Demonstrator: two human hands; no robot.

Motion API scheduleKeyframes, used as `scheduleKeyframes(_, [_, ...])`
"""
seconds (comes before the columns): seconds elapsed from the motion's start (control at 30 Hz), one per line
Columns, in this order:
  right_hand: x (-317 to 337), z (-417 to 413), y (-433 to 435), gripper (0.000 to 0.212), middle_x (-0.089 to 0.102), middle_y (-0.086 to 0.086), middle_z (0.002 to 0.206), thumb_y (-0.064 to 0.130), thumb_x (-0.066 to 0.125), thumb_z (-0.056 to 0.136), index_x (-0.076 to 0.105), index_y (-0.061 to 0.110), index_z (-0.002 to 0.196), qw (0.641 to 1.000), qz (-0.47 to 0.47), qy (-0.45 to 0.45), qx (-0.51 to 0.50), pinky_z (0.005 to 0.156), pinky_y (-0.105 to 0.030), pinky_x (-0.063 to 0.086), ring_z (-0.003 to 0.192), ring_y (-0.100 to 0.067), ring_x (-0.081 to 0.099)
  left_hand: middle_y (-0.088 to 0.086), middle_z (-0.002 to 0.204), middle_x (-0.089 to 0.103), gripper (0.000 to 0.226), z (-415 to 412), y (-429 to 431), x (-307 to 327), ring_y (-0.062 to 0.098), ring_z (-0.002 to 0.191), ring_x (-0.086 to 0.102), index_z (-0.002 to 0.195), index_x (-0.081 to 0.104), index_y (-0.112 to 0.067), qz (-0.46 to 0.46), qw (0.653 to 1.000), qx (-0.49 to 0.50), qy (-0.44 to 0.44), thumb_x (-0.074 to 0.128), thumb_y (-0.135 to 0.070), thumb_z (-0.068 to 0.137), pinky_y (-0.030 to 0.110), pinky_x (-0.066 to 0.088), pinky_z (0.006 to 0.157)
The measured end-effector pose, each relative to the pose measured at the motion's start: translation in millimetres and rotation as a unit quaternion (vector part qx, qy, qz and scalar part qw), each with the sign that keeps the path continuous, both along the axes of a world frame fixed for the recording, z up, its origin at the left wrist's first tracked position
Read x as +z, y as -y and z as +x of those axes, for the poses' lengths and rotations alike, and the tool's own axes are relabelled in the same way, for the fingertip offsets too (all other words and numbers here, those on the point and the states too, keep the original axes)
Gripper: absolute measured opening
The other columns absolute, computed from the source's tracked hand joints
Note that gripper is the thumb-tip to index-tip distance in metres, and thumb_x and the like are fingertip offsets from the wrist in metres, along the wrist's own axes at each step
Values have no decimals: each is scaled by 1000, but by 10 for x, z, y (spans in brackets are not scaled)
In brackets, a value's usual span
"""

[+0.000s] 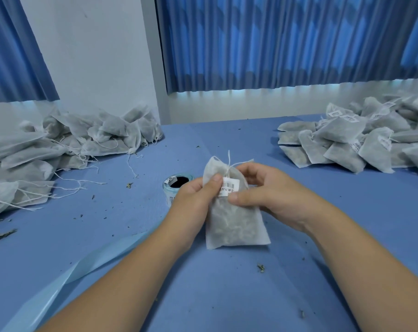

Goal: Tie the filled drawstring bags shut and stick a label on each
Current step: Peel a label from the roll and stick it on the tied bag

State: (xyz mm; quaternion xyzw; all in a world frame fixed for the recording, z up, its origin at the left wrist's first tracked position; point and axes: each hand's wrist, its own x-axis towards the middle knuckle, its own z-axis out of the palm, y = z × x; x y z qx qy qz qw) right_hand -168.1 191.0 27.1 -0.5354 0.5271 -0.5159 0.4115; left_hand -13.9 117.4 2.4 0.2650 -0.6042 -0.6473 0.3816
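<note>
drawstring bag [234,221] lies near-far, tied neck far | label [230,186] between both thumbs | left hand [193,200] fingers grasp bag | right hand [263,192] fingers grasp bag

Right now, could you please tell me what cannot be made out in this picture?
Head view:
- Label on the bag: print too small and blurred to read.
- Label roll: its right side hidden by the left hand.
- Labelled bag pile: cut off by the right edge.

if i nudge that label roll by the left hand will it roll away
Probably not: the label roll stands on its flat end, core hole up, so it should slide. Looks light; the backing strip may drag if attached.
</note>
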Motion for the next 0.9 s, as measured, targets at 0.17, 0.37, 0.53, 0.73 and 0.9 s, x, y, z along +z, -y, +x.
scheduleKeyframes(0.17, [-37, -5, 14, 34, 73, 2, 99, 10, 79, 78, 66, 24, 107, 1000, 0, -23, -7, 72, -20, 53, 94, -12, 70, 5, 82, 75, 29, -93, -71, -7, 17, 77, 70, 83, 74, -18, -45, 997, 53, 29, 54, -30, 99, 30, 56, 68])
scheduleKeyframes(0.37, [-21, -101, -42, 35, 74, -6, 105, 8, 75, 81, 66, 18, 113, 1000, 22, 18, -6, 77, -27, 55, 96, -19, 71, 2, 91, 76, 14, -120, -141, 52, 19, 90, 72, 92, 74, -20, -55, 995, 50, 68, 61, -24, 95, 35, 55, 80])
scheduleKeyframes(0.53, [-43, -286, -269, 35, 72, -6, 113, 28, 71, 87, 64, 15, 119, 996, 73, 59, 3, 95, -37, 53, 107, -22, 68, 0, 88, 77, 14, -282, -221, 104, 18, 87, 73, 94, 74, -18, -53, 994, 40, 82, 63, -25, 92, 31, 55, 76])
scheduleKeyframes(0.73, [-20, -603, -623, 35, 75, -11, 102, 32, 71, 86, 69, 4, 107, 985, 74, 37, -151, 94, -45, 52, 100, -29, 70, -4, 86, 77, 11, -762, -493, 170, 9, 80, 73, 92, 73, -22, -54, 994, -31, 87, 63, -26, 93, 19, 51, 63])
scheduleKeyframes(0.9, [-10, -904, -940, 13, 75, -13, 99, 22, 68, 87, 76, 12, 90, 979, 42, 85, -181, 78, -34, 57, 89, -24, 72, 1, 87, 77, 11, -1185, -751, 155, 13, 80, 73, 96, 72, -16, -4, 997, -47, 68, 61, -19, 93, 22, 53, 63])
